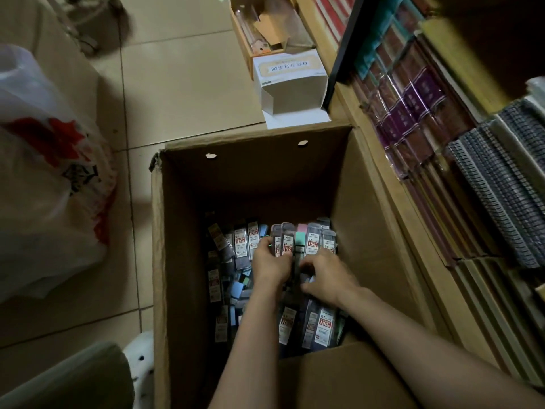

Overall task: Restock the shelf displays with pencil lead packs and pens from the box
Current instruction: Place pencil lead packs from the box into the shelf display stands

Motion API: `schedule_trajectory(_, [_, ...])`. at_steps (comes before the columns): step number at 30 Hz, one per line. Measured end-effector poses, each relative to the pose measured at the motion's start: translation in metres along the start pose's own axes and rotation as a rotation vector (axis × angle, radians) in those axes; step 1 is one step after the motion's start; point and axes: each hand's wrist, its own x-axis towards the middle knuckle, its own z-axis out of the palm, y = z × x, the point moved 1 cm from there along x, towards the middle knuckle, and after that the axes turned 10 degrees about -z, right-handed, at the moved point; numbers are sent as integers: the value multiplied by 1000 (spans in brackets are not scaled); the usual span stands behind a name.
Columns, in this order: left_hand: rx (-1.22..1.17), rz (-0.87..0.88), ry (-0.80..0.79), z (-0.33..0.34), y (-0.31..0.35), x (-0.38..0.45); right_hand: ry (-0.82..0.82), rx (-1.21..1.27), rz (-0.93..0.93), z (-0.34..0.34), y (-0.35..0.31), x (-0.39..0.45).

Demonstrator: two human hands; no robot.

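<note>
Down on the tiled floor [182, 93], both hands dig in the box [348, 202], left hand [269, 265] and right hand [327, 277] fingers clutching an upright bunch of lead packs [300, 242] — loosely bunched, some may slip out.

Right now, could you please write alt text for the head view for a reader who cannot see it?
Both hands, left hand and right hand, gather a fanned bunch of pencil lead packs deep inside an open cardboard box on a tiled floor, with stocked shelves alongside.
</note>
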Motion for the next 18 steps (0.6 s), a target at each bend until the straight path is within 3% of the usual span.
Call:
schedule_trajectory(4, [32, -45, -38, -17, -21, -8, -64, -3, -79, 21, -1, -14])
schedule_trajectory(12, [109, -14, -46, -50, -15, 0, 2, -37, -127, 28, -3, -11])
schedule_trajectory(18, [118, -25, -56, -55, -20, 0, 39, 518, 138, 2, -1, -6])
